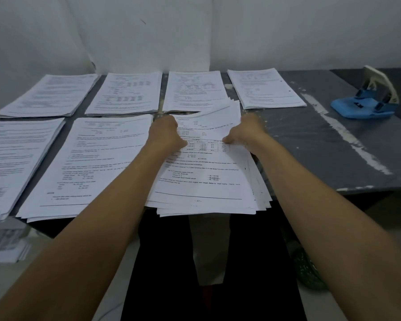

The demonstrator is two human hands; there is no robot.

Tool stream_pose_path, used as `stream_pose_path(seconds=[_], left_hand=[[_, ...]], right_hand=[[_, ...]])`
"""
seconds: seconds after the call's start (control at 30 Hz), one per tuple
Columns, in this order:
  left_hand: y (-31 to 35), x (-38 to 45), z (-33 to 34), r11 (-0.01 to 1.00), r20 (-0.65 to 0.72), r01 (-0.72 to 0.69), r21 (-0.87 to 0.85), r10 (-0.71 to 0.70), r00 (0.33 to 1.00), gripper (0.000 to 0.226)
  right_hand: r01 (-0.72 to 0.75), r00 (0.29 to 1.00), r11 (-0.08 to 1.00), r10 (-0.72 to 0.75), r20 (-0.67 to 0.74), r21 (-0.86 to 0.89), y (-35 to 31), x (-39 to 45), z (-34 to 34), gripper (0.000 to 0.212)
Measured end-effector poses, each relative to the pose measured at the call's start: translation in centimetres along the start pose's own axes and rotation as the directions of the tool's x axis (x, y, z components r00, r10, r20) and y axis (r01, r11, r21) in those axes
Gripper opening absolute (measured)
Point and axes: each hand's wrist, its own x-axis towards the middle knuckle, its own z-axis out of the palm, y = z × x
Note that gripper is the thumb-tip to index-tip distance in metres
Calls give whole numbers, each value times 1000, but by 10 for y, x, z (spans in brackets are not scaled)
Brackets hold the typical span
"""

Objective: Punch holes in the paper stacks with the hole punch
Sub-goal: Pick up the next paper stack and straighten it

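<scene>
A stack of printed paper (204,179) lies at the table's front edge, its sheets fanned out and its far end lifted. My left hand (166,133) grips its left side and my right hand (245,133) grips its right side, thumbs on top. The blue hole punch (364,105) with a cream lever stands far to the right on the table, well away from both hands. Several other paper stacks lie in two rows: one (88,163) just left of the held stack, one (195,91) behind it.
The dark grey table (322,140) has a white scuffed streak on its right part. A white wall stands right behind it. More stacks lie at the back left (49,96), back middle (125,93), back right (264,89) and front left (14,163). Papers (7,246) rest below the table's left edge.
</scene>
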Motion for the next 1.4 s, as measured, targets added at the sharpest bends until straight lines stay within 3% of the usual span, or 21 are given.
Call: stream_pose_path(seconds=[0.1,0.23,0.37,0.47,0.57,0.73,0.9,1.0,1.1,1.4], left_hand=[[-3,3,0,998,15,21,-58,-20,1000,64],[-7,5,0,945,9,50,-323,-50,999,80],[-10,8,-3,751,-77,96,-654,-192,978,42],[-6,11,-11,630,-77,67,-774,-199,977,23],[5,12,-24,608,-174,-47,-793,-151,973,20],[30,15,-60,599,-405,-290,-747,-64,912,9],[43,14,-80,555,-513,-423,-716,-7,859,13],[41,10,-75,516,-511,-442,-734,10,860,14],[41,7,-63,579,-479,-402,-710,22,877,20],[54,11,-80,556,-565,-464,-690,-12,825,20]], right_hand=[[37,999,971,-36,-9,238,8,-6,-1,33],[40,996,882,-71,49,470,10,-12,-15,41],[59,992,781,-116,52,621,5,-10,-32,47],[94,991,760,-132,10,643,-1,-8,-41,46],[161,983,733,-178,-41,661,-12,-6,-52,40],[342,938,680,-293,-187,649,-42,-5,-75,35],[462,884,628,-382,-269,626,-64,-8,-96,34],[446,892,660,-382,-241,604,-58,-9,-92,34],[407,913,707,-336,-232,579,-49,-13,-79,36],[502,864,657,-356,-355,562,-65,-18,-88,29]])
